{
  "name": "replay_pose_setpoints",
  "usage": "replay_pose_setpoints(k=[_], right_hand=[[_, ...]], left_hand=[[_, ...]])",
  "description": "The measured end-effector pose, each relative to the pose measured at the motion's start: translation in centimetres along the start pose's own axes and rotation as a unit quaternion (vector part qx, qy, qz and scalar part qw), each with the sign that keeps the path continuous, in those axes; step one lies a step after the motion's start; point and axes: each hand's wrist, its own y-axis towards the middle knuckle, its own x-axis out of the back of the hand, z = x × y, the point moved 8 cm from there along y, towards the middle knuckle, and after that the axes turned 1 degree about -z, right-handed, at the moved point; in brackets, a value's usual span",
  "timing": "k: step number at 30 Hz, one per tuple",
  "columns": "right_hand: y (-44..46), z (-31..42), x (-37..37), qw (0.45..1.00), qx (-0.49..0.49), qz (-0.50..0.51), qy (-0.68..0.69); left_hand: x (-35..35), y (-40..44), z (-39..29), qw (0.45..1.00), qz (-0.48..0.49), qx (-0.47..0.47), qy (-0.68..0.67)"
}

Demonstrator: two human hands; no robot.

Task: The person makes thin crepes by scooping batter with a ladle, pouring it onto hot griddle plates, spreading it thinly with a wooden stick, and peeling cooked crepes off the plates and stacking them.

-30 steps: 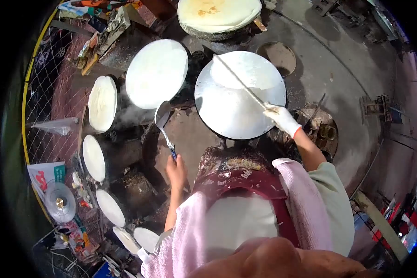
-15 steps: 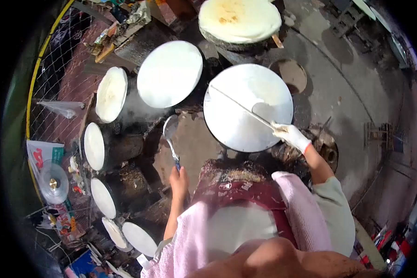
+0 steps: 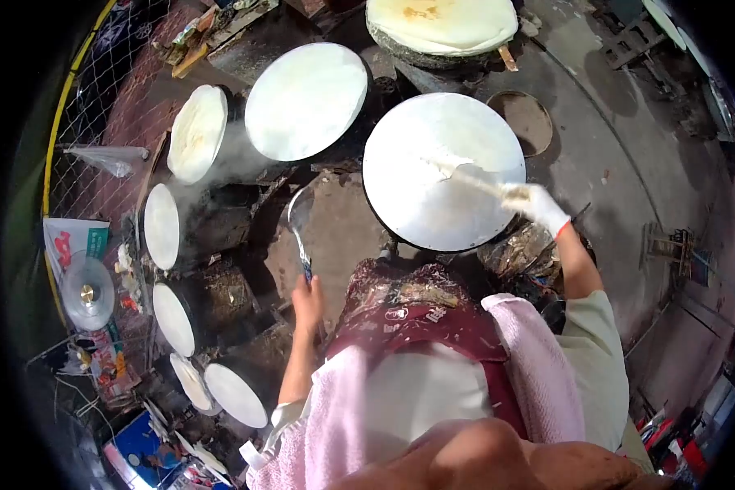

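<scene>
My left hand (image 3: 307, 306), bare, is closed around the handle of a ladle (image 3: 298, 237) held left of the large round griddle (image 3: 416, 224). My right hand (image 3: 537, 206), in a white glove, grips a pale stick (image 3: 480, 181) that reaches over the griddle and is blurred by motion. A thin white layer, which looks like batter, lies on the griddle, with a greyer patch right of its middle. I cannot tell whether the stick touches it.
Other round griddles with white sheets, such as a large one (image 3: 306, 102) and a steaming one (image 3: 198, 135), curve down the left. A stack of pale flatbreads (image 3: 441, 24) stands at the back. Right of it sits a bucket (image 3: 521, 122). A wire fence (image 3: 98, 106) borders the left.
The stick has swung so that it lies shorter and blurred over the griddle, and my right hand has shifted slightly right. My left hand still holds the ladle. The whole view has shifted a little.
</scene>
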Motion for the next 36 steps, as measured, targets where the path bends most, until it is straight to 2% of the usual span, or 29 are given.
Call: replay_pose_setpoints(k=[1, 2, 4, 6, 7, 8, 10, 11, 14, 15, 18, 19, 20, 22, 23, 24, 25, 26, 28, 30, 31, 32, 34, 35, 36], right_hand=[[1.4, -0.1, 1.6, 0.997, 0.031, -0.067, -0.023], [2.7, -0.5, 2.5, 0.995, 0.031, -0.090, -0.041], [3.6, 0.3, 0.6, 0.997, -0.020, 0.013, -0.072], [3.7, -2.0, -1.4, 0.998, 0.027, 0.057, -0.025], [0.5, 0.6, -1.9, 0.993, -0.077, 0.054, -0.072], [-0.2, -0.4, -1.6, 0.993, -0.007, 0.065, -0.094], [-1.1, -1.6, -0.1, 0.999, 0.019, 0.048, 0.004], [-1.4, -1.8, 1.4, 1.000, -0.003, 0.003, -0.017], [1.7, -1.7, 3.8, 0.990, 0.081, -0.113, 0.003], [2.7, -1.2, 3.0, 0.988, 0.123, -0.083, -0.041], [3.0, -0.9, -1.9, 0.998, -0.029, 0.038, -0.032], [3.0, -2.3, -2.8, 0.998, -0.030, 0.056, -0.008], [2.4, -3.3, -3.2, 0.998, 0.015, 0.047, 0.040], [-0.8, -4.6, -3.6, 0.997, -0.042, 0.065, 0.011], [-3.1, -3.8, -4.2, 0.997, -0.029, 0.066, -0.006], [-5.3, -4.5, -4.5, 0.996, -0.072, 0.053, -0.011], [-7.1, -4.8, -4.9, 0.999, -0.027, 0.028, 0.014], [-9.3, -5.2, -6.0, 0.995, -0.016, -0.055, 0.084], [-13.5, -4.2, -10.2, 0.964, -0.118, -0.055, 0.230], [-13.4, -2.9, -17.1, 0.923, -0.118, -0.045, 0.363], [-11.5, -4.1, -20.0, 0.916, -0.136, -0.068, 0.372], [-10.0, -1.3, -22.4, 0.894, -0.117, -0.088, 0.424], [-4.4, 0.6, -27.1, 0.894, -0.062, -0.132, 0.424], [-1.4, 2.1, -29.6, 0.864, -0.067, -0.155, 0.474], [0.7, 3.6, -31.8, 0.859, -0.088, -0.174, 0.473]], left_hand=[[-0.2, 1.0, -0.1, 1.000, -0.004, -0.016, 0.015], [-0.4, 2.2, -0.6, 0.999, -0.008, -0.034, 0.030], [-0.7, 3.6, -6.6, 0.989, -0.018, -0.116, 0.087], [-2.0, 6.4, -8.4, 0.980, -0.009, -0.162, 0.113], [-3.3, 8.0, -8.6, 0.977, -0.002, -0.177, 0.121], [-4.5, 8.8, -10.0, 0.971, 0.008, -0.192, 0.142], [-6.1, 10.0, -11.9, 0.958, 0.021, -0.224, 0.178], [-7.1, 10.6, -12.6, 0.951, 0.026, -0.246, 0.188], [-9.1, 9.9, -14.0, 0.926, 0.051, -0.272, 0.257], [-9.2, 9.5, -14.3, 0.915, 0.060, -0.275, 0.288], [-8.7, 7.3, -13.1, 0.891, 0.101, -0.267, 0.354], [-8.4, 6.3, -12.5, 0.884, 0.112, -0.271, 0.364], [-7.9, 5.0, -11.8, 0.878, 0.123, -0.276, 0.372], [-7.3, 2.2, -10.1, 0.869, 0.148, -0.284, 0.378], [-7.3, 0.6, -9.4, 0.862, 0.165, -0.282, 0.388], [-7.5, -1.0, -8.5, 0.863, 0.191, -0.295, 0.363], [-8.1, -2.3, -7.3, 0.858, 0.208, -0.314, 0.349], [-9.0, -3.1, -5.9, 0.853, 0.245, -0.297, 0.351], [-9.8, -3.9, -5.5, 0.870, 0.265, -0.345, 0.232], [-8.6, -2.4, -7.3, 0.871, 0.303, -0.345, 0.171], [-7.0, -1.5, -8.6, 0.882, 0.282, -0.352, 0.136], [-4.9, -0.6, -9.6, 0.899, 0.254, -0.344, 0.097], [-0.3, 1.3, -10.9, 0.927, 0.191, -0.321, 0.017], [2.1, 2.2, -11.3, 0.938, 0.155, -0.310, -0.005], [4.4, 3.1, -10.9, 0.947, 0.121, -0.296, -0.026]])
